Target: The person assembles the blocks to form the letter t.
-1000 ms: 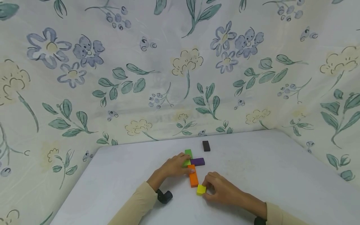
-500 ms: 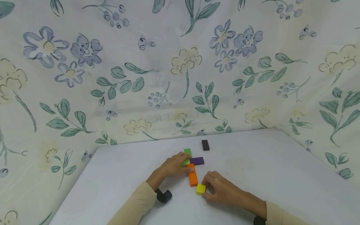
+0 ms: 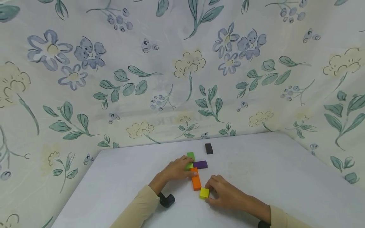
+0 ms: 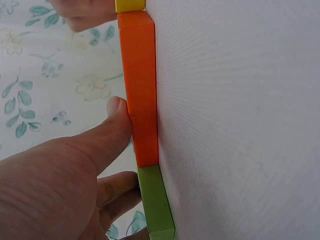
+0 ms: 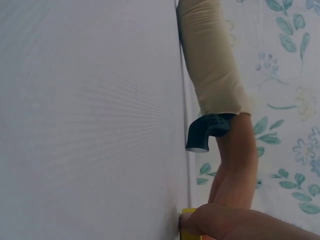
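Observation:
On the white table a row of blocks runs toward the person. My left hand [image 3: 177, 168] rests over it, thumb on top of the orange block [image 3: 195, 179] and fingers on the green block [image 4: 157, 200]; these fingers hide part of the green, so I cannot tell whether it is one piece or two. A purple block [image 3: 200, 164] juts out to the right from the green. At the near end of the orange block, my right hand [image 3: 225, 192] pinches a small yellow block [image 3: 204, 193] between thumb and fingers. The yellow block sits against or very near the orange one's corner.
A dark brown block [image 3: 209, 148] lies apart, farther back on the table [image 3: 256, 164]. Floral cloth [image 3: 182, 79] hangs behind the table and along its sides. A black wrist device [image 3: 166, 200] is worn on the left wrist.

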Demonstrator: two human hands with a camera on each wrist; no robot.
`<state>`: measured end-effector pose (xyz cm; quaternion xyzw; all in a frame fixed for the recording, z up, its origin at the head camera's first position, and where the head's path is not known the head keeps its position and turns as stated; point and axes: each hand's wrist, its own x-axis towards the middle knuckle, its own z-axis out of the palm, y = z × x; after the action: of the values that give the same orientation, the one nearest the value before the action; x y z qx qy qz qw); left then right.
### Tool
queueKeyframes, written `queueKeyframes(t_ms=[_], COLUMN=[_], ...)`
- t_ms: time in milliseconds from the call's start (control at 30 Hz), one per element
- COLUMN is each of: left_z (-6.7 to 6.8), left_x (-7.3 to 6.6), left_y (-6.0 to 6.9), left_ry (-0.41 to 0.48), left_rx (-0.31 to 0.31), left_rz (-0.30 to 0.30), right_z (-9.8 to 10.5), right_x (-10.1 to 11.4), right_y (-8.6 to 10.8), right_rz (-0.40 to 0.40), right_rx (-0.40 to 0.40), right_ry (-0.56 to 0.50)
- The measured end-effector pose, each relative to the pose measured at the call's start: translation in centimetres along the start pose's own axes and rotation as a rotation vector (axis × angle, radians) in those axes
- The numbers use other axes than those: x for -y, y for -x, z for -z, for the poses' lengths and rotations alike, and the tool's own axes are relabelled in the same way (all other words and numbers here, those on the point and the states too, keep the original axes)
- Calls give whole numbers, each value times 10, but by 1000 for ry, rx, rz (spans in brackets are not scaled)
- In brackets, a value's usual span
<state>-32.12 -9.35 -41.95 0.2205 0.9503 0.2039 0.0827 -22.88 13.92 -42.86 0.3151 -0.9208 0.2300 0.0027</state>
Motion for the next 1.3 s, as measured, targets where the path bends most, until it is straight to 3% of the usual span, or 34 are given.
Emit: queueKeyframes(t_ms=[500, 833, 967, 1300], left_z=[1, 1, 2, 0], left_x=[-2, 2, 3, 1], left_y=[0, -2, -1, -1], left_ry=[-26, -50, -29, -21], left_rx=[-9, -9, -3, -4], left_rz=[-3, 0, -5, -2], right_z=[10, 20, 27, 49], right_x=[1, -8, -18, -50], right_y=[-2, -13, -23, -61], right_rz=[-31, -126, -196, -374], right_rx=[59, 116, 73, -118], right_ry=[-83, -377, -451, -389])
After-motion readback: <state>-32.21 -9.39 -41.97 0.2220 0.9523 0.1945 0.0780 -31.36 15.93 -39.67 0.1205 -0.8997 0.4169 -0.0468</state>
